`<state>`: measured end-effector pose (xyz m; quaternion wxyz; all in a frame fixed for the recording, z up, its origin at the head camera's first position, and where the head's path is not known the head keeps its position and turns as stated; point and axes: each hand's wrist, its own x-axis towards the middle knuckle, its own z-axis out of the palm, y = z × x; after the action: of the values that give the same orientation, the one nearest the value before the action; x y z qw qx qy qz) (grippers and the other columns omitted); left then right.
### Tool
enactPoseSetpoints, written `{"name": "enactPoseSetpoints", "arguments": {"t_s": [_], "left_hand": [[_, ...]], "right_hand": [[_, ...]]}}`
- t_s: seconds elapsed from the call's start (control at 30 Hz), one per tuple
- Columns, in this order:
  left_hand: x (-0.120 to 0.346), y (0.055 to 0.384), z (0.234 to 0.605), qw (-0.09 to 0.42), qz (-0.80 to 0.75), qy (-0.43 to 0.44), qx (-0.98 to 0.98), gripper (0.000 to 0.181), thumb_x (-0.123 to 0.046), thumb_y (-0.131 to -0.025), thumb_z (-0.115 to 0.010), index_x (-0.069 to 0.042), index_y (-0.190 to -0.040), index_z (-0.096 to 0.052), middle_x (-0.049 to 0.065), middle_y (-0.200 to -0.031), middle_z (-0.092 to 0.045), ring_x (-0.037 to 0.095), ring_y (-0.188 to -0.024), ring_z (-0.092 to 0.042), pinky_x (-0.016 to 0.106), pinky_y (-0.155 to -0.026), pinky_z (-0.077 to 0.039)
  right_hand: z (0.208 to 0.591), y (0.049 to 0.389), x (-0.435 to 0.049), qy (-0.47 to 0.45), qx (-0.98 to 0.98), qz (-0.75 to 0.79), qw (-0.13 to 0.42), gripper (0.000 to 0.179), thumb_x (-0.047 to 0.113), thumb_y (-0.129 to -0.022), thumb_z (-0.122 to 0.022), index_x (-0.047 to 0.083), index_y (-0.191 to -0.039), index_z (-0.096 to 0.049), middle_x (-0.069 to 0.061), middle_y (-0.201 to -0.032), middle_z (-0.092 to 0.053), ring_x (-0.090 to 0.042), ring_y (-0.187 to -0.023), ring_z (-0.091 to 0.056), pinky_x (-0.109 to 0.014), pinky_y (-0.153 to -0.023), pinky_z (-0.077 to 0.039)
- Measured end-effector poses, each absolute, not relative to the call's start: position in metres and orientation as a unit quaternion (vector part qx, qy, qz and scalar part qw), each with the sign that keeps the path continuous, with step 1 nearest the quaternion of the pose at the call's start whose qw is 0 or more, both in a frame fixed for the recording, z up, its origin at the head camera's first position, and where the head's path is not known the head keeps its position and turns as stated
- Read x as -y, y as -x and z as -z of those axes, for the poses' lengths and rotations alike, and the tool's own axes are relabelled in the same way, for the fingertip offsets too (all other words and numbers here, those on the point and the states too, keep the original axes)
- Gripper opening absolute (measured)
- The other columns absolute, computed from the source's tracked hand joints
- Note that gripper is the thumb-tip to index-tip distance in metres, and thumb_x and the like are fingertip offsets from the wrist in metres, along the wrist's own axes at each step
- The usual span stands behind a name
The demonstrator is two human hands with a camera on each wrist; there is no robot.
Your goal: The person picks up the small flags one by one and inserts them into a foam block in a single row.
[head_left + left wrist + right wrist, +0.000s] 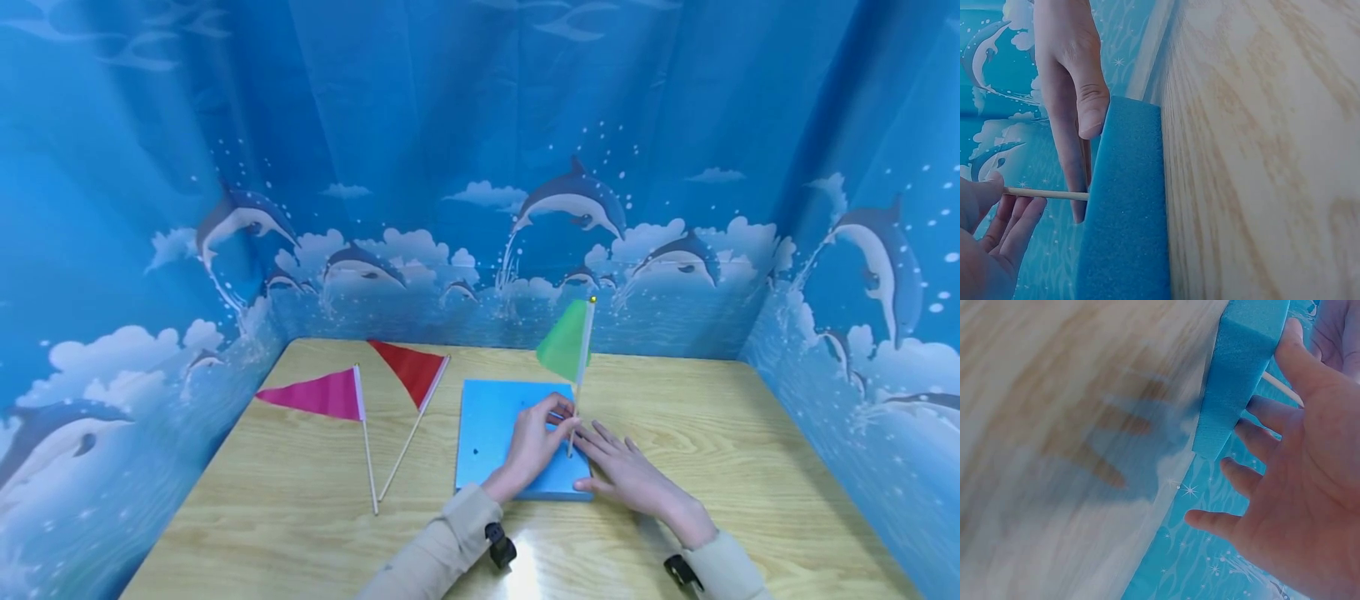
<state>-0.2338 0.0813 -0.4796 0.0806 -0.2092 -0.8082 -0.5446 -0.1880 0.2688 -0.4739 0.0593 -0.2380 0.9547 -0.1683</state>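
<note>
My left hand [534, 437] pinches the thin wooden stick of a green pennant flag [567, 340] between thumb and fingers. The flag stands nearly upright, its lower end at the top of a blue foam block [487, 417] near the right edge. In the left wrist view the stick [1047, 194] meets the face of the foam [1125, 206]. My right hand [626, 471] lies with spread, straight fingers over the block's right edge. Its thumb and fingertips touch the foam [1241, 369] in the right wrist view, beside the stick.
Left of the block, a magenta pennant flag [322, 397] and a red pennant flag [412, 371] lie on the wooden table [285, 508], their stick ends close together. A small dark hole [476, 451] shows in the block's left part. A dolphin-printed curtain [450, 125] surrounds the table.
</note>
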Motion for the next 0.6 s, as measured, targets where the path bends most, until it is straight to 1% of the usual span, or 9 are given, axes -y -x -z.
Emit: {"name": "enactPoseSetpoints", "arguments": {"t_s": [0.23,0.33,0.47,0.6], "left_hand": [[-0.082,0.234,0.478,0.085,0.54,0.213,0.81,0.015,-0.019,-0.096,-0.073,-0.008,-0.105,-0.069,0.001,-0.098,-0.074,0.012,-0.089,-0.072,0.019,-0.079,-0.058],[-0.082,0.233,0.477,0.075,0.547,0.208,0.807,0.017,-0.019,-0.095,-0.073,-0.008,-0.106,-0.069,0.002,-0.098,-0.074,0.011,-0.09,-0.072,0.017,-0.078,-0.058],[-0.078,0.235,0.474,0.059,0.57,0.199,0.795,0.018,-0.02,-0.095,-0.073,-0.01,-0.11,-0.07,0.001,-0.1,-0.073,0.01,-0.092,-0.071,0.016,-0.076,-0.057],[-0.067,0.238,0.468,0.056,0.589,0.19,0.783,0.023,-0.027,-0.097,-0.071,-0.012,-0.113,-0.07,0.0,-0.104,-0.073,0.011,-0.094,-0.07,0.019,-0.078,-0.059]], "right_hand": [[0.473,0.187,-0.268,0.239,-0.955,0.169,0.049,0.08,0.051,-0.095,-0.063,0.005,-0.155,-0.037,-0.018,-0.161,-0.034,-0.048,-0.148,-0.025,-0.08,-0.109,-0.021],[0.473,0.187,-0.268,0.239,-0.955,0.168,0.048,0.08,0.051,-0.095,-0.063,0.004,-0.155,-0.038,-0.019,-0.161,-0.035,-0.048,-0.148,-0.025,-0.08,-0.109,-0.022],[0.473,0.187,-0.268,0.241,-0.954,0.17,0.048,0.08,0.051,-0.095,-0.064,0.004,-0.155,-0.039,-0.019,-0.16,-0.035,-0.049,-0.148,-0.025,-0.08,-0.108,-0.022],[0.472,0.188,-0.268,0.24,-0.954,0.174,0.053,0.08,0.051,-0.095,-0.064,0.006,-0.156,-0.037,-0.019,-0.16,-0.035,-0.049,-0.148,-0.024,-0.081,-0.107,-0.022]]}}
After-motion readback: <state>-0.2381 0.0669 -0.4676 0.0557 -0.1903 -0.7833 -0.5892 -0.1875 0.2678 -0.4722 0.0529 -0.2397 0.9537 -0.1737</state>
